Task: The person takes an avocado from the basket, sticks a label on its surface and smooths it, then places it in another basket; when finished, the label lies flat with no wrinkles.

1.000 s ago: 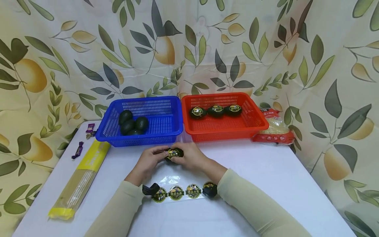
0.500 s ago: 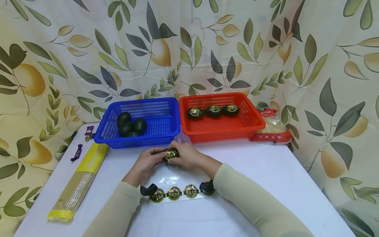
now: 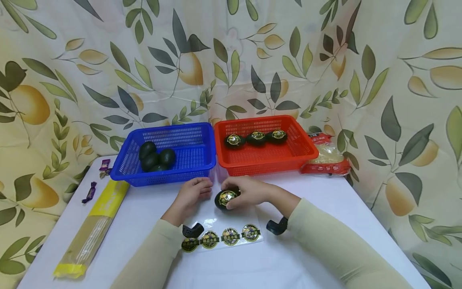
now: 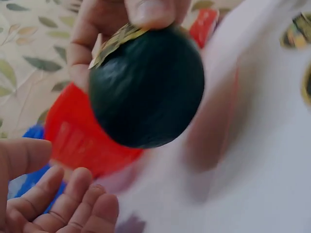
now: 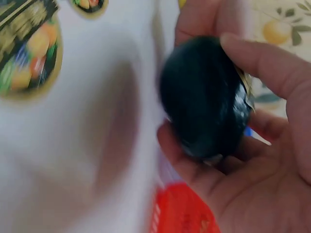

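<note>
My right hand [image 3: 249, 192] grips a dark green avocado [image 3: 226, 198] between thumb and fingers. A round black-and-gold sticker [image 3: 227, 197] is on its upper side. In the right wrist view the avocado [image 5: 204, 99] sits against the curled fingers, its sticker edge just showing at the side. To the left of it, my left hand [image 3: 192, 198] holds nothing, its fingers loosely bent and apart from the fruit. The left wrist view has those relaxed fingers [image 4: 80, 204] below the avocado [image 4: 148, 90]. Closer to me lies a clear sheet with a row of several round stickers [image 3: 230, 237].
A blue basket [image 3: 195, 172] with several plain avocados [image 3: 149, 161] stands back left. Beside it, a red basket [image 3: 267, 163] holds three stickered avocados [image 3: 256, 138]. A bagged food pack [image 3: 326, 158] is at right; a long yellow noodle packet [image 3: 95, 224] and small wrapped candies [image 3: 89, 192] are at left.
Both hands were on the avocado earlier. My left hand has let go, and my right hand has moved the avocado to the right. The camera view has shifted slightly.
</note>
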The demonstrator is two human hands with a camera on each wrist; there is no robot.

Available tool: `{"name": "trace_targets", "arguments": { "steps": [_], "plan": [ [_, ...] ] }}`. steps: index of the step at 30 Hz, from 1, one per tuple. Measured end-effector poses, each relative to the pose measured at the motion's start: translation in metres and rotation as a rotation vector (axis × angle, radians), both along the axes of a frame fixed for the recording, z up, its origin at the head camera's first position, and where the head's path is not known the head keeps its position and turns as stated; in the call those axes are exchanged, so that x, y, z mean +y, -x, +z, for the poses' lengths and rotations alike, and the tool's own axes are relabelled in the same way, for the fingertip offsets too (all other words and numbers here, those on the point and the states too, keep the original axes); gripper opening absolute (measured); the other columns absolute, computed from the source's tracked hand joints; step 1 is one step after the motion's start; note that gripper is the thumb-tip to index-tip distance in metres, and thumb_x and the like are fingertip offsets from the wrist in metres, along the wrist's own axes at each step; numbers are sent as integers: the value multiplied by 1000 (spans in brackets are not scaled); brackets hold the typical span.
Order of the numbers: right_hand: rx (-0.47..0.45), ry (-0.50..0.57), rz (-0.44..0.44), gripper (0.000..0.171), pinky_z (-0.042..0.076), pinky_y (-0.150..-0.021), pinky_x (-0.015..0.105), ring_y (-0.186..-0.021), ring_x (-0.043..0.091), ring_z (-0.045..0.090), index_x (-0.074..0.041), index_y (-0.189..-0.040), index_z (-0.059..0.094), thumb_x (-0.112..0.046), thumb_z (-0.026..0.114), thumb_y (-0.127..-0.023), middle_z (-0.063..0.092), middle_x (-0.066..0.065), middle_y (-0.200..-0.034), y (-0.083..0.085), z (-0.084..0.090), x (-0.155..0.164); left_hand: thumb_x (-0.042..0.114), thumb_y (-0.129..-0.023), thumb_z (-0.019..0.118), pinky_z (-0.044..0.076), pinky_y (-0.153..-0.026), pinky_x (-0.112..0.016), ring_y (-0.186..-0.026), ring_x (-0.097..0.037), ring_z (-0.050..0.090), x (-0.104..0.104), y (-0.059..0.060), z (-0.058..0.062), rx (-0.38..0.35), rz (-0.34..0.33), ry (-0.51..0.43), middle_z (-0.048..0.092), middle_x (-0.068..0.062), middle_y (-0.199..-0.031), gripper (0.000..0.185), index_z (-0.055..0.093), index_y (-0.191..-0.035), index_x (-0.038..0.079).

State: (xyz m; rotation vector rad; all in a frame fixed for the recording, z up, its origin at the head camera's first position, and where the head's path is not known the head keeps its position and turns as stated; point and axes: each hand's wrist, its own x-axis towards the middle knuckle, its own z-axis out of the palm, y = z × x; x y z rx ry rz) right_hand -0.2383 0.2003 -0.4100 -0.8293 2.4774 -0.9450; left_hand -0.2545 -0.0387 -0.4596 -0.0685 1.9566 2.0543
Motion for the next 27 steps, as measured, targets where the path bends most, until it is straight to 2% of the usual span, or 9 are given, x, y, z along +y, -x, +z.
{"name": "trace_targets", "arguments": {
  "steps": [6, 8, 11, 15, 18, 24, 27],
  "plan": [
    [-88, -22, -11, 45, 53, -103, 43, -121, 20, 59, -28, -126, 63, -36, 82, -87, 67, -7, -125, -2, 32, 43, 10, -105, 58, 52, -110, -46, -124, -38, 62, 34, 3, 6, -35, 11, -188, 64, -24, -133, 39, 53, -139, -7],
    [-93, -16, -25, 44, 54, -102, 43, -121, 21, 59, -28, -126, 64, -34, 83, -87, 68, -6, -125, 3, 45, 56, 13, -106, 58, 50, -112, -46, -127, -38, 61, 44, 5, 6, -49, 13, -249, 62, -25, -137, 39, 53, -140, -6],
    [-94, 13, -57, 44, 54, -102, 44, -121, 24, 60, -24, -127, 64, -31, 83, -87, 68, -2, -125, 15, 63, 71, 19, -107, 59, 49, -114, -45, -123, -33, 62, 55, 6, 8, -73, 32, -330, 62, -24, -137, 38, 54, -138, -3],
    [-112, 37, -126, 49, 50, -109, 49, -129, 29, 57, -19, -132, 62, -29, 82, -88, 65, 5, -133, 38, 82, 85, 19, -107, 60, 47, -115, -46, -116, -29, 65, 67, 6, 11, -100, 57, -438, 64, -21, -132, 35, 54, -134, -1],
    [-133, 25, -190, 52, 49, -110, 51, -135, 32, 52, -18, -136, 61, -29, 81, -89, 61, 8, -139, 58, 92, 89, 20, -107, 60, 47, -115, -45, -115, -28, 66, 74, 6, 14, -112, 55, -476, 68, -17, -126, 30, 55, -130, 1],
    [-217, 33, -241, 54, 52, -106, 43, -133, 32, 49, -13, -141, 57, -23, 78, -92, 54, 12, -146, 102, 97, 84, 21, -108, 58, 55, -105, -37, -111, -26, 68, 83, 8, 16, -123, 61, -478, 71, -13, -119, 25, 56, -125, 2],
    [-279, 56, -268, 56, 51, -106, 45, -132, 33, 47, -12, -143, 55, -22, 77, -93, 50, 12, -148, 122, 98, 77, 22, -108, 58, 57, -103, -37, -107, -24, 70, 85, 8, 16, -114, 71, -452, 71, -16, -121, 27, 56, -125, 1]
  ]
}}
